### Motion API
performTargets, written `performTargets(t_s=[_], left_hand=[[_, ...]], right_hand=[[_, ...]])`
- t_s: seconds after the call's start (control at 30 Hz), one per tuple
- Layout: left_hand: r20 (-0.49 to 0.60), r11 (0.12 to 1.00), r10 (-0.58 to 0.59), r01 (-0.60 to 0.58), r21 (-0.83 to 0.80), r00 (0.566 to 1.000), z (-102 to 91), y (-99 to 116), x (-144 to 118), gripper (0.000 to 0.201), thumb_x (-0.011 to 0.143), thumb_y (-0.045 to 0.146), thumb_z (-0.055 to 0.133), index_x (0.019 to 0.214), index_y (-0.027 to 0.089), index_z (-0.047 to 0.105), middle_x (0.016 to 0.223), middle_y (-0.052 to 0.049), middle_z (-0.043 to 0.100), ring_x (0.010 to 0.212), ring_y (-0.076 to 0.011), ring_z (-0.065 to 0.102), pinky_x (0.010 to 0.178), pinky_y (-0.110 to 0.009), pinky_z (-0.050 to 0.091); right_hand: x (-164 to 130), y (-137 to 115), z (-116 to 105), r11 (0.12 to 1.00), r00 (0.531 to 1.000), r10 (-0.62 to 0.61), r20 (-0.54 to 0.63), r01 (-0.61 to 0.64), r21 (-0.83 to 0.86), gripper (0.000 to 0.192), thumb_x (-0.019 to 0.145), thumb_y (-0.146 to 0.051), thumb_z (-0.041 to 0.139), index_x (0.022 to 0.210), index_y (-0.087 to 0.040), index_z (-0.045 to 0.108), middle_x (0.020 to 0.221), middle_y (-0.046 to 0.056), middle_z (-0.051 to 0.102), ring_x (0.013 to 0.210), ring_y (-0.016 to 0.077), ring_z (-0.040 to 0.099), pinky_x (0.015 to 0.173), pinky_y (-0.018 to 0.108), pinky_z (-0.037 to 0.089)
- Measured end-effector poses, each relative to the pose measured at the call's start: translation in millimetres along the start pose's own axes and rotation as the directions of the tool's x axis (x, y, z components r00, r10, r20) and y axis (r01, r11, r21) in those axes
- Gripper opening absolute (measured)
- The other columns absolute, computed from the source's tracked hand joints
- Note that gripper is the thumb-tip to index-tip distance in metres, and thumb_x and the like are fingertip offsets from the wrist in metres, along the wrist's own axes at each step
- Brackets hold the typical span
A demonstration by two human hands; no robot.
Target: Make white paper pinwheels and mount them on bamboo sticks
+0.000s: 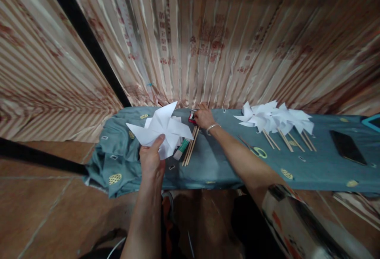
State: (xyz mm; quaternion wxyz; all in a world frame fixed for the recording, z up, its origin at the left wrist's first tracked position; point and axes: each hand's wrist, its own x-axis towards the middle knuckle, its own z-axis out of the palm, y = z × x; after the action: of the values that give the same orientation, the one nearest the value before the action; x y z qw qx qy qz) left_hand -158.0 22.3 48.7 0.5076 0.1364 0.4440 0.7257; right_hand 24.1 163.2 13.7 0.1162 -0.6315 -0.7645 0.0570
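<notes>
No legible writing anywhere; red print on the curtain [213, 45] too blurred to read; left hand [151, 160] pinching a white paper pinwheel [162, 129] by its lower edge, raised above the teal cloth [208, 164]; right hand [203, 117] stretched to a small red item [191, 118] at the far edge, fingers curled, grip unclear; sticks [190, 148] and glue stick [181, 150] lying between the hands; finished pinwheels [273, 118], scissors [255, 150], phone [347, 147] off to the right.

The curtain [208, 41] carries red printed characters and motifs. They are too blurred to read. No other writing can be read.
</notes>
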Motion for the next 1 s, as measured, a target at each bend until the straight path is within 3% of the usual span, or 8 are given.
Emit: performTargets(t_s=[0.27, 0.47, 1.0], left_hand=[[0.039, 1.000, -0.016, 0.017, -0.003, 0.999, -3.1, 2, 0, 0.037, 0.046, 0.015, 0.083, 0.081, 0.015, 0.071, 0.071, -0.001, 0.074, 0.081, -0.0235, 0.073, 0.082, -0.034, 0.058], [0.024, 0.999, -0.001, 0.002, -0.047, 1.000, -3.3, 0, -1, 0.038, 0.042, 0.016, 0.085, 0.077, 0.013, 0.071, 0.073, -0.003, 0.075, 0.078, -0.0227, 0.073, 0.080, -0.034, 0.058], [0.014, 0.999, -0.002, 0.003, -0.048, 1.000, -3.1, -2, 0, 0.039, 0.040, 0.016, 0.084, 0.077, 0.014, 0.072, 0.069, -0.002, 0.074, 0.070, -0.0215, 0.072, 0.075, -0.034, 0.057]], right_hand=[[16, -4, 10, 0.995, 0.995, 0.090, 0.041, -0.088, -0.044, 0.028, 0.081, -0.020, 0.060, 0.104, -0.012, 0.074, 0.142, 0.018, 0.050, 0.141, 0.0318, 0.029, 0.107, 0.044, 0.037], [18, -6, 13, 0.992, 0.995, 0.093, 0.043, -0.089, -0.085, 0.023, 0.082, -0.019, 0.060, 0.099, -0.012, 0.074, 0.127, 0.016, 0.060, 0.131, 0.0263, 0.043, 0.103, 0.035, 0.040], [17, -9, 17, 0.992, 0.999, 0.051, 0.014, -0.049, -0.114, 0.027, 0.082, -0.011, 0.054, 0.101, -0.010, 0.073, 0.127, 0.019, 0.061, 0.132, 0.0286, 0.044, 0.104, 0.038, 0.041]])
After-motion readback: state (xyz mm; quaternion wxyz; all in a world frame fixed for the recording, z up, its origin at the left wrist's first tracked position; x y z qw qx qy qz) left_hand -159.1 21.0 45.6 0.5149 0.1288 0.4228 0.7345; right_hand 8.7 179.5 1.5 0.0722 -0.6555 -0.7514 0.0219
